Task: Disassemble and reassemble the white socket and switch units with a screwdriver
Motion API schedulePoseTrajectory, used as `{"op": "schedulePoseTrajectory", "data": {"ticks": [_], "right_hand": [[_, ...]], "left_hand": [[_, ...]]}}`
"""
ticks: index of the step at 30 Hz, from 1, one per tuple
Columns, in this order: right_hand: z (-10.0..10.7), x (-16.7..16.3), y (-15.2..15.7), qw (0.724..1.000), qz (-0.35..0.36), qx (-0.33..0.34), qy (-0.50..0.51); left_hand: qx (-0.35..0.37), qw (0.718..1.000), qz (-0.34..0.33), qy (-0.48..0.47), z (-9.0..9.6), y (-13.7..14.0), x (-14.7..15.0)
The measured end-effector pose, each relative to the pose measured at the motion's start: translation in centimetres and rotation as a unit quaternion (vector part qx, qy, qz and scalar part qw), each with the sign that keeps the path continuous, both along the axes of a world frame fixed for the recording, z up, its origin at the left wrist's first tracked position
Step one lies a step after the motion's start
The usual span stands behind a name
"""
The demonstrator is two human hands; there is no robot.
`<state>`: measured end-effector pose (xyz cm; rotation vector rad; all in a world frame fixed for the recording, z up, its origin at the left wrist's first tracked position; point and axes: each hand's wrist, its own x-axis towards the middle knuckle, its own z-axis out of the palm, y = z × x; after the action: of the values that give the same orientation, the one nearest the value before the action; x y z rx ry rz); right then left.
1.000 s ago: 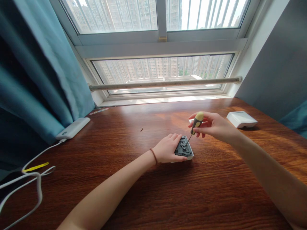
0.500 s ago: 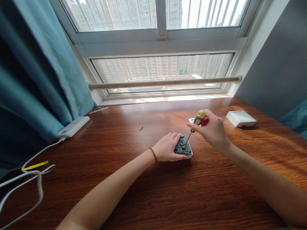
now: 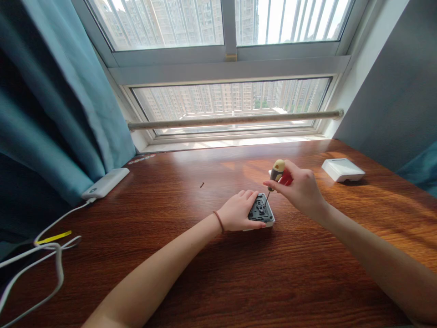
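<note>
On the wooden table [image 3: 170, 255] lies a small square box [image 3: 268, 215] with white sides and a dark grey moulded top, perhaps a wall socket. My left hand [image 3: 239, 211] grips it from the left, fingers over the far edge and thumb along the near edge, covering its left part. A screwdriver [image 3: 277, 171] with a yellow-and-grey handle is pinched in my right hand [image 3: 300, 184]. It leans slightly, its tip down at the middle of the grey top. Something red [image 3: 286, 177] shows behind the right fingers; I cannot make it out.
A single screw [image 3: 202, 185] lies left of the box. Toward the right back stands a white square casing [image 3: 343, 170]. By the curtain [image 3: 112, 114] lies a white power bank [image 3: 105, 183] with a white cable [image 3: 59, 269], near a yellow strip [image 3: 54, 238].
The screwdriver handle has tilted left and is more upright, and my right hand has shifted slightly left with it. My left hand and the box hold their place.
</note>
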<state>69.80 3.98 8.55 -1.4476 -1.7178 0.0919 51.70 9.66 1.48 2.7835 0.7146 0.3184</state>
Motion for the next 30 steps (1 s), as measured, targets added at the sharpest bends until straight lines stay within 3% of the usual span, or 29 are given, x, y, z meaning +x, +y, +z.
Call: {"op": "schedulePoseTrajectory", "data": {"ticks": [8, 12, 15, 18, 20, 22, 24, 26, 28, 30], "right_hand": [[-0.3, 0.3, 0.6, 0.991, 0.072, -0.08, 0.076], [0.2, 0.5, 0.3, 0.981, 0.065, -0.052, 0.175], [1.3, 0.9, 0.1, 0.953, 0.061, 0.004, 0.297], [1.9, 2.0, 0.0, 0.907, 0.086, 0.039, 0.411], [1.2, 2.9, -0.1, 0.869, 0.12, 0.009, 0.479], [-0.5, 3.8, -0.2, 0.822, 0.16, -0.072, 0.541], [-2.9, 4.5, -0.4, 0.754, 0.202, -0.178, 0.6], [-5.4, 4.9, -0.4, 0.69, 0.217, -0.239, 0.648], [-7.1, 4.8, -0.4, 0.652, 0.213, -0.26, 0.68], [-7.9, 4.6, -0.3, 0.638, 0.212, -0.264, 0.691]], "left_hand": [[0.0, 1.0, 0.006, -0.001, -0.6, 0.0, 0.0], [0.01, 1.0, 0.016, -0.011, 0.0, 0.2, -0.2], [0.038, 0.996, 0.048, -0.058, 1.7, 1.5, -1.4], [0.057, 0.98, 0.14, -0.128, 3.3, 4.1, -3.8], [0.031, 0.95, 0.272, -0.15, 3.2, 6.0, -5.9], [0.021, 0.926, 0.345, -0.15, 2.0, 7.6, -8.0], [0.012, 0.905, 0.4, -0.145, 0.0, 8.8, -9.6], [0.013, 0.884, 0.445, -0.14, -2.0, 9.5, -10.8], [0.018, 0.869, 0.475, -0.136, -3.4, 9.9, -11.4], [0.017, 0.864, 0.485, -0.134, -4.3, 10.3, -11.7]]}}
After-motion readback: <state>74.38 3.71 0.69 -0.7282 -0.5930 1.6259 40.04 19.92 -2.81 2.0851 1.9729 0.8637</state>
